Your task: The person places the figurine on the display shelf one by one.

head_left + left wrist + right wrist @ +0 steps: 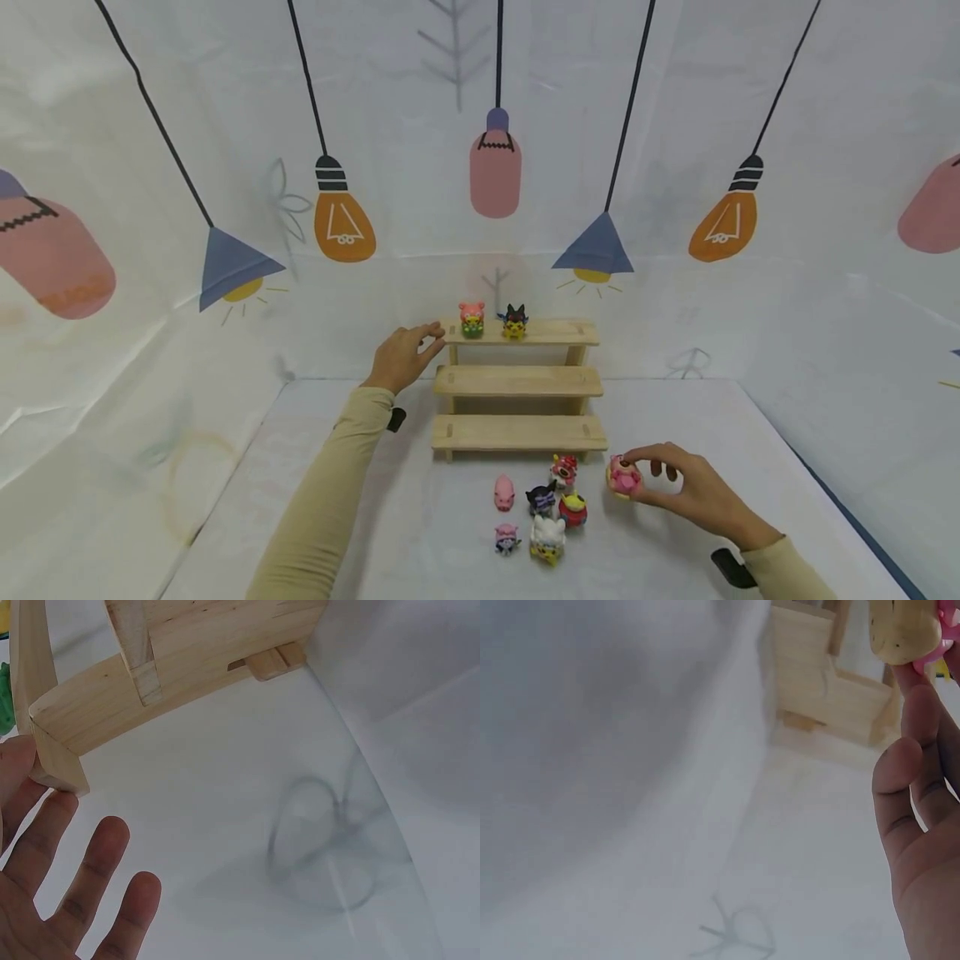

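The right hand (693,492) is pinching a small rounded pink toy figure (623,477) of glossy plastic between thumb and fingertips, just above the white cloth-covered desk (750,433) to the right of the bottom step. The left hand (401,357) is resting relaxed, fingers straight, against the left end of the top step of a pale, smooth-grained wooden stair shelf (519,382). Two figures are standing on that top step (540,333), six more are clustered on the desk (542,508), and no writing is showing.
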A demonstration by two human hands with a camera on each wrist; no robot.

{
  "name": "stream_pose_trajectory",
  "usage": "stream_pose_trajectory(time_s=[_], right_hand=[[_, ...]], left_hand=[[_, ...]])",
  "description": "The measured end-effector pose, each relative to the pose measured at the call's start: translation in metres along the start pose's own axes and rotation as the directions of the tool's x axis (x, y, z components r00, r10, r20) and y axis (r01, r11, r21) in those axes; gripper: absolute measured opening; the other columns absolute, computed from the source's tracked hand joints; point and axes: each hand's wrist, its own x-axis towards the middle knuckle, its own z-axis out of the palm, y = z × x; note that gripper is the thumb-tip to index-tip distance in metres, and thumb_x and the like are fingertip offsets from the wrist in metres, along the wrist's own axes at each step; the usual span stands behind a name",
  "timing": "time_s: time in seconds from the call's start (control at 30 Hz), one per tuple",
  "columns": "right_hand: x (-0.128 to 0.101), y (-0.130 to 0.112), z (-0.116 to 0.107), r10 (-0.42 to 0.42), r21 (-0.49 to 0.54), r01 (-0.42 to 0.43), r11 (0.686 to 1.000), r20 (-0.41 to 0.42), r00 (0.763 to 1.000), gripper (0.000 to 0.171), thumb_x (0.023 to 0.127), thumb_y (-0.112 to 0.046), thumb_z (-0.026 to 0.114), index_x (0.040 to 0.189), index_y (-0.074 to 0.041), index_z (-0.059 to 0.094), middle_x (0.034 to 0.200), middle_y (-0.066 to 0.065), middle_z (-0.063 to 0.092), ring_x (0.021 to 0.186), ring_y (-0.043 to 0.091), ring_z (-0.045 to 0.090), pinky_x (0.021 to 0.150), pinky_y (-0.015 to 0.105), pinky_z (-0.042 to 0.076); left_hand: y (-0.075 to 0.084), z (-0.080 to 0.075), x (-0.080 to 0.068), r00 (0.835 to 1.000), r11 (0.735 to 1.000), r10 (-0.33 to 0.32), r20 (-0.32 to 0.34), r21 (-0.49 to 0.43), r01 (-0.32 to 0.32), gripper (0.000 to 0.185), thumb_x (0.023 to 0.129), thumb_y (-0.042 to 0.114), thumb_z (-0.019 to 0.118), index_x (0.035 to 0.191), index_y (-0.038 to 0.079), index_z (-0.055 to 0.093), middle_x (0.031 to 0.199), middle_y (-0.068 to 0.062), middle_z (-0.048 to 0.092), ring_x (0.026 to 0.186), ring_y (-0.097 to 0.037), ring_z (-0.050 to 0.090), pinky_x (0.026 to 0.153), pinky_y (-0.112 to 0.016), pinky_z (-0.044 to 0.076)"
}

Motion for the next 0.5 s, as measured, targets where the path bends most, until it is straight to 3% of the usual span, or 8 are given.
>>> stream_pose_trajectory(time_s=[0.5], right_hand=[[0.074,0.003,-0.017,-0.133,-0.014,0.133,0.991,-0.003,0.991,0.051,0.081,-0.028,0.089,0.128,-0.027,0.068,0.115,-0.017,0.067,0.086,0.004,0.050,0.069,0.026,0.043]], left_hand=[[-0.002,0.000,0.001,0.999,0.999,-0.038,0.034,-0.013,0.039,0.033,0.102,0.042,0.061,0.125,0.021,0.074,0.140,0.009,0.061,0.101,-0.027,0.067,0.073,-0.041,0.054]])
